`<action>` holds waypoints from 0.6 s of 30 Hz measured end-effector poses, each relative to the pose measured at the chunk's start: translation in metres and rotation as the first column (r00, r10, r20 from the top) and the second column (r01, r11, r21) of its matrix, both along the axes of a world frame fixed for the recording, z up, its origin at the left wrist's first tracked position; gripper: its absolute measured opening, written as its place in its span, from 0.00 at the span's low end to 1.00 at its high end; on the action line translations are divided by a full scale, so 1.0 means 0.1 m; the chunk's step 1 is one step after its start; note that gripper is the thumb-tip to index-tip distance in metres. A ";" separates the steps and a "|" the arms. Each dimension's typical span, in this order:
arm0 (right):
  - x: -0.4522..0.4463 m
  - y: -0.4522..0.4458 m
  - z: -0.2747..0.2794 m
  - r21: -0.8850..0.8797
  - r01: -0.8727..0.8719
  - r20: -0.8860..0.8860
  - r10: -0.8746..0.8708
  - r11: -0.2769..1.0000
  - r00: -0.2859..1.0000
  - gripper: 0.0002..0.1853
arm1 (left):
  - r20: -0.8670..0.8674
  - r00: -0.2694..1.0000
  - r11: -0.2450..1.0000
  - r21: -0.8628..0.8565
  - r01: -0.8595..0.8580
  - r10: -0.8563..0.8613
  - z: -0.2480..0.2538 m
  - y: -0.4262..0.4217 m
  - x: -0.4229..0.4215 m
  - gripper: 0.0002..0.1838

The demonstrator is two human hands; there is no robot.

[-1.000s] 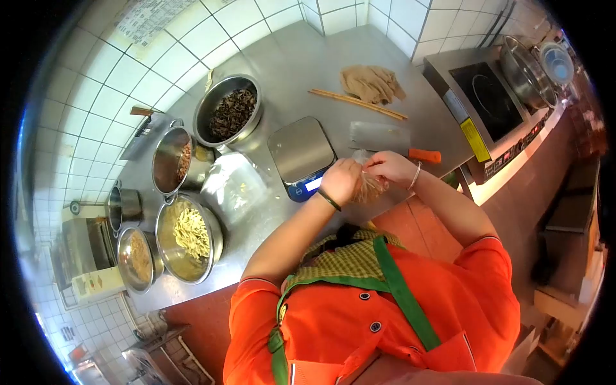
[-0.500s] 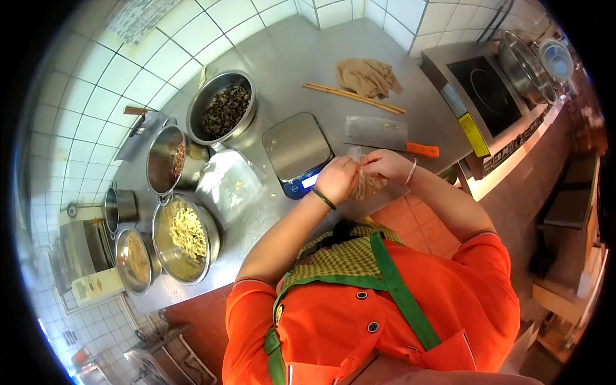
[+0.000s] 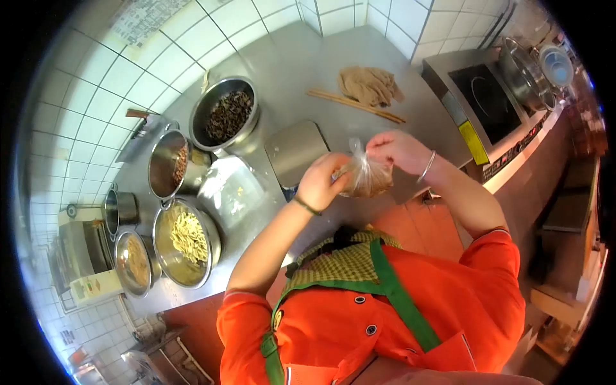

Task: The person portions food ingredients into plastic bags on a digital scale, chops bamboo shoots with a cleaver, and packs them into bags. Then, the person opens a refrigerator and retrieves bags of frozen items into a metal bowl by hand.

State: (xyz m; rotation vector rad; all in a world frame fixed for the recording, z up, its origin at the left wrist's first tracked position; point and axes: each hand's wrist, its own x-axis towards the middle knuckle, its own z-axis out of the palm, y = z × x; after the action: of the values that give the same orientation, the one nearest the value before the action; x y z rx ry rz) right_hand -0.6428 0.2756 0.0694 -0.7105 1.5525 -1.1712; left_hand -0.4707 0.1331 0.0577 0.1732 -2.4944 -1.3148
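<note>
1. My hands have parted: half a second ago both sets of fingertips met, pinching at the neck of the rounded clear plastic bag (image 3: 371, 182) with brownish contents; now the neck shows between them.
2. My bare left hand (image 3: 323, 179), a dark band at its wrist, is half curled, thumb and fingers around the bag's left side; I take it to be carrying the hold.
3. My bare right hand (image 3: 399, 153), a pale bracelet at its wrist, is at the bag's upper right, fingers loosely bent. I cannot tell whether it grips any plastic or merely rests close.
4. The bag is between my hands, by the near edge of the grey metal worktop (image 3: 289, 54). I can't tell whether its base touches the surface.
5. The neck stands gathered, with a loose tuft on top. I judge the closing to be well along, as both hands no longer pinch there; whether it is knotted I can't make out.
6. Just left of the bag is the square silver-topped scale (image 3: 296, 153), partly behind my left hand. Farther left is the round steel bowl of pale yellow strips (image 3: 186, 277). On the far side lie the long wooden chopsticks (image 3: 353, 104) and the crumpled tan cloth (image 3: 369, 85).
</note>
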 end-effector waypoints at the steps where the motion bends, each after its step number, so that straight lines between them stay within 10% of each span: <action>1: -0.16 -0.11 0.06 -0.022 0.009 -0.041 -0.010 1.000 0.999 0.06 | -0.052 0.997 0.997 0.054 -0.060 0.063 -0.01 -0.06 0.06 0.15; 9: -1.32 -1.34 0.48 -0.221 0.130 -0.179 -0.171 0.967 0.969 0.07 | -0.047 0.913 0.912 -0.057 -0.407 0.405 0.15 -0.29 0.99 0.15; 12: -1.65 -1.84 0.19 -0.180 0.193 -0.586 -0.263 0.964 0.766 0.08 | -0.022 0.880 0.876 -0.082 -0.475 0.475 0.10 -0.27 1.31 0.14; 14: -1.83 -2.13 -0.10 0.147 0.192 -0.974 0.108 0.970 0.198 0.09 | 0.002 0.852 0.848 -0.107 -0.520 0.523 0.07 -0.24 1.46 0.14; 18: -2.03 -2.31 -0.48 0.074 0.255 -0.852 -0.072 0.964 0.519 0.14 | 0.075 0.817 0.819 -0.108 -0.564 0.572 0.05 -0.18 1.61 0.13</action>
State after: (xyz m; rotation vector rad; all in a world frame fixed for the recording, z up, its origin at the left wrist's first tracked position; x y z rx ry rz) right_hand -0.8458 0.0444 0.0211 -1.1159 2.5753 -0.7807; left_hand -0.3097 0.1150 0.0630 0.9160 -2.2912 -0.9619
